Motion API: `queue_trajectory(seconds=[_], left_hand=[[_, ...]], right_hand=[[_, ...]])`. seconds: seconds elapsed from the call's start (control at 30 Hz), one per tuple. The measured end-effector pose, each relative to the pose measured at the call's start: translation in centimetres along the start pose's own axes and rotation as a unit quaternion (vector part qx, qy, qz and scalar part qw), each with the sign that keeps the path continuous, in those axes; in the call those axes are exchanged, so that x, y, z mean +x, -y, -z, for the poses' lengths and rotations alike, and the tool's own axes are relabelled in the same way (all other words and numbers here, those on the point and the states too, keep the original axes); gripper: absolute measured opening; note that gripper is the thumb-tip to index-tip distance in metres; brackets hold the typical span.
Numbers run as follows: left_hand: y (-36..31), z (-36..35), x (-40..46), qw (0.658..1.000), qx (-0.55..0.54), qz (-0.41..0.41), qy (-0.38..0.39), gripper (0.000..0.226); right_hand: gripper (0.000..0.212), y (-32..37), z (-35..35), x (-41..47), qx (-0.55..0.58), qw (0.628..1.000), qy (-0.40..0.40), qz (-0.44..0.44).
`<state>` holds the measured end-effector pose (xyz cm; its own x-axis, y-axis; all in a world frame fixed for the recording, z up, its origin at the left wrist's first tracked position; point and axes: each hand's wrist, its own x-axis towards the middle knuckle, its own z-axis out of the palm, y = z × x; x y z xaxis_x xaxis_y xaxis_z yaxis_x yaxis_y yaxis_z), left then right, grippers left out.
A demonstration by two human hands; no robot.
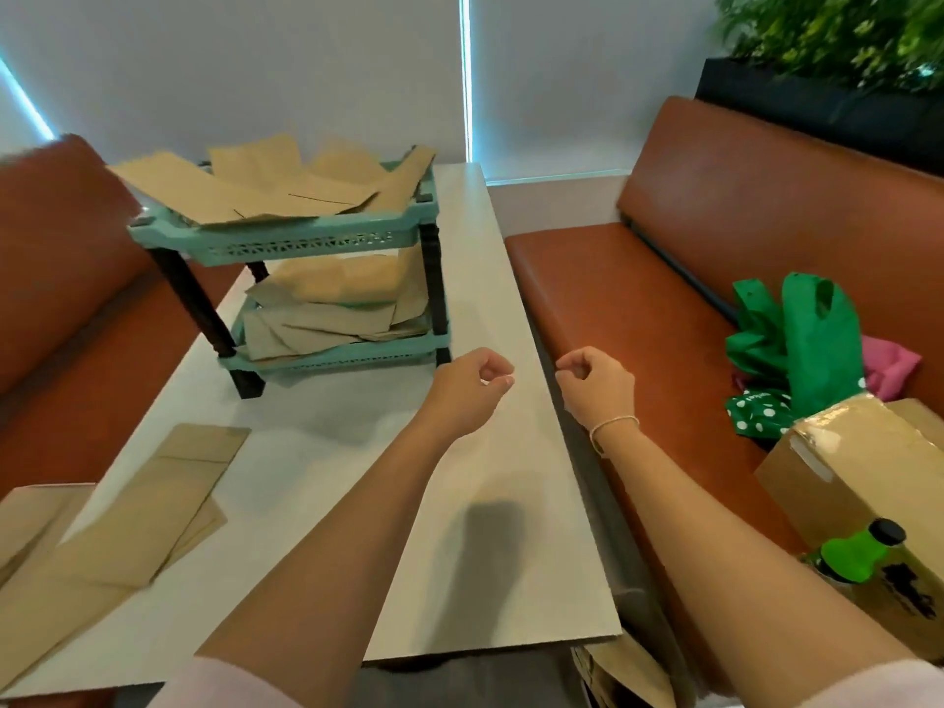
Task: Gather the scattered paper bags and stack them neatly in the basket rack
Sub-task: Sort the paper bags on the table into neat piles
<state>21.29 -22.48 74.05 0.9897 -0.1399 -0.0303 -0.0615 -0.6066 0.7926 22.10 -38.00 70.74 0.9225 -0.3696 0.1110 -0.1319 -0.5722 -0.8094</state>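
Note:
A teal two-tier basket rack (286,237) with black legs stands on the white table (511,528). Brown paper bags (265,186) lie loosely across its top tier, and more bags (332,309) are piled unevenly in the bottom tier. Several flat paper bags (153,508) lie on the table at the near left. My left hand (472,383) hovers over the table just right of the rack, fingers curled with nothing in them. Over the table's right edge, my right hand (597,380) is curled the same way and holds nothing.
Orange benches flank the table on the left (61,278) and right (664,298). On the right bench lie green cloth bags (807,339), a pink cloth (889,365), a cardboard box (868,462) and a green-capped bottle (858,554). More paper (623,671) shows under the table's near right corner.

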Motion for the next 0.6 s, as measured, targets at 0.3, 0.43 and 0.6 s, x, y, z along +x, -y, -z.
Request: queue_trajectory(seconds=[0.3, 0.43, 0.6], left_hand=[[12.7, 13.3, 0.0, 0.980, 0.104, 0.145, -0.093, 0.019], [19.8, 18.5, -1.1, 0.912, 0.219, 0.318, -0.142, 0.045], [25.7, 21.7, -3.0, 0.873, 0.231, 0.419, -0.093, 0.081]], right_hand=[[0.014, 9.5, -10.3, -2.2, -0.013, 0.988, 0.111, 0.102], [0.013, 11.1, -14.4, -3.0, -0.045, 0.978, 0.166, 0.118], [0.015, 11.8, -17.4, -3.4, -0.064, 0.971, 0.196, 0.118]])
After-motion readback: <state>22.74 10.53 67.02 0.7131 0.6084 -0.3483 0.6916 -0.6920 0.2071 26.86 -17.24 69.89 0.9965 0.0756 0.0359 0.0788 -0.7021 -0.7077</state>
